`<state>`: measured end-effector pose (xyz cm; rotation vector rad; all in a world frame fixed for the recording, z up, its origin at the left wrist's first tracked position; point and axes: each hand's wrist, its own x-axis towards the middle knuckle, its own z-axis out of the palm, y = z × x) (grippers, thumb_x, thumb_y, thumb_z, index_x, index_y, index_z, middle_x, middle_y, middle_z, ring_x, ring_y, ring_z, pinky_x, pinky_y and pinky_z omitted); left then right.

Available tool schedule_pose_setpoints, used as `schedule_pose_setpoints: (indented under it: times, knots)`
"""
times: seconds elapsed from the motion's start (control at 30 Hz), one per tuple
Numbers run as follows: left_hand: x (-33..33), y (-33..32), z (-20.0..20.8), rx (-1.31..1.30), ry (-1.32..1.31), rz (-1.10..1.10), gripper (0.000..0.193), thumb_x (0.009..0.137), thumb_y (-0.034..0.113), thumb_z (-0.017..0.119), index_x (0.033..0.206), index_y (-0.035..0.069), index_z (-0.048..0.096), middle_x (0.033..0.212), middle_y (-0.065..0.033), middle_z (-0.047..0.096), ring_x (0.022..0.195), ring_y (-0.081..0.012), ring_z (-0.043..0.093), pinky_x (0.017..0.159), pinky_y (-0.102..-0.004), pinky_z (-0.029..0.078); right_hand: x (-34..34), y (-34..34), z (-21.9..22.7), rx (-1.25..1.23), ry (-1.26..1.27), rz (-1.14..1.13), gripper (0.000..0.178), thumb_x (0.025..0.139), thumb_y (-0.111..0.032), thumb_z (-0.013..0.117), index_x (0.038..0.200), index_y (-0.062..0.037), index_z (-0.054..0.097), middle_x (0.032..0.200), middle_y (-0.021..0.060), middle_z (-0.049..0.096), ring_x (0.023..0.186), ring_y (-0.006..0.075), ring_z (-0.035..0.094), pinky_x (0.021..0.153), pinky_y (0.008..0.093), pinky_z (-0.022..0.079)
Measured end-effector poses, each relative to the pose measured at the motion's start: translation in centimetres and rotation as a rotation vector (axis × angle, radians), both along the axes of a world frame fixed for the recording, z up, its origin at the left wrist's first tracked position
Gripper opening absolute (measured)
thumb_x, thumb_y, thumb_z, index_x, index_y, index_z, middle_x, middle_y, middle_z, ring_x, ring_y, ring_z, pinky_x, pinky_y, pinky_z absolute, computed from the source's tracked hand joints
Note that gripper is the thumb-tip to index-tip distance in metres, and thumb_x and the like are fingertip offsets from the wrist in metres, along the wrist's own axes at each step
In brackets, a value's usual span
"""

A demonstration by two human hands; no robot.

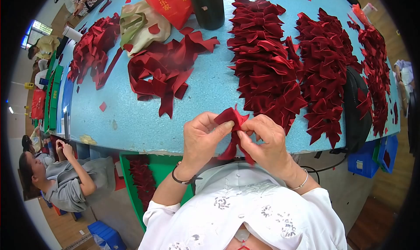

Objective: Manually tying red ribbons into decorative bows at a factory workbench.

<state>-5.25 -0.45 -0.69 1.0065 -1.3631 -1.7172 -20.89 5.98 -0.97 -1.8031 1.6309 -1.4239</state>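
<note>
Between my two hands, just over the table's near edge, is a dark red velvet ribbon bow [232, 116] with its tails hanging down. My left hand [204, 134] pinches one loop between thumb and fingers. At the bow's middle, the fingertips of my right hand [266, 138] are closed on the ribbon. Rows of similar red bows [262, 53] lie beyond my right hand, with a second row [321, 66] further right. A loose heap of red ribbon strips [164, 68] rests on the blue table [131, 123] beyond my left hand.
A black bag [356, 105] lies by the right rows. At the back stand a black bottle [206, 7], a red bag [168, 3] and a cream cloth bundle [142, 25]. A green crate [127, 175] sits below the table edge. A co-worker in grey [72, 180] sits at left.
</note>
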Motion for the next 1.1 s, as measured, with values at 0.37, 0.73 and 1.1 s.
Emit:
schedule_pose_setpoints:
  times: [0.37,0.73,1.1]
  knots:
    - [0.3,-0.1,-0.5,0.103,0.113,-0.032,0.012,0.083,0.008,0.067,0.088,-0.001,0.061,0.08,-0.0047,0.065,0.073,-0.0065,0.058,0.066,-0.0197,0.047,-1.0,0.3,1.3,0.477,-0.533,0.136,0.004,0.07,0.003,0.063,0.072,0.002,0.06,0.064,0.0002,0.053,0.051,0.0024,0.041,0.044,0.0195,0.029]
    - [-0.1,0.2,-0.2,0.176,0.245,-0.128,0.024,0.079,0.003,0.069,0.099,-0.001,0.056,0.092,-0.0073,0.064,0.084,-0.0107,0.06,0.075,-0.0235,0.049,-0.4,0.5,1.2,0.298,-0.303,0.062,0.005,0.07,0.001,0.062,0.072,0.0027,0.058,0.063,0.0007,0.052,0.051,0.0037,0.041,0.045,0.0207,0.03]
    - [0.1,0.5,0.2,0.195,0.162,-0.116,0.041,0.071,-0.003,0.073,0.106,-0.002,0.052,0.097,-0.0096,0.062,0.088,-0.0134,0.061,0.079,-0.0253,0.051,-0.5,0.7,1.2,0.351,-0.529,0.097,0.006,0.075,-0.002,0.064,0.076,0.0031,0.061,0.067,0.0006,0.056,0.057,0.0042,0.046,0.05,0.0196,0.035]
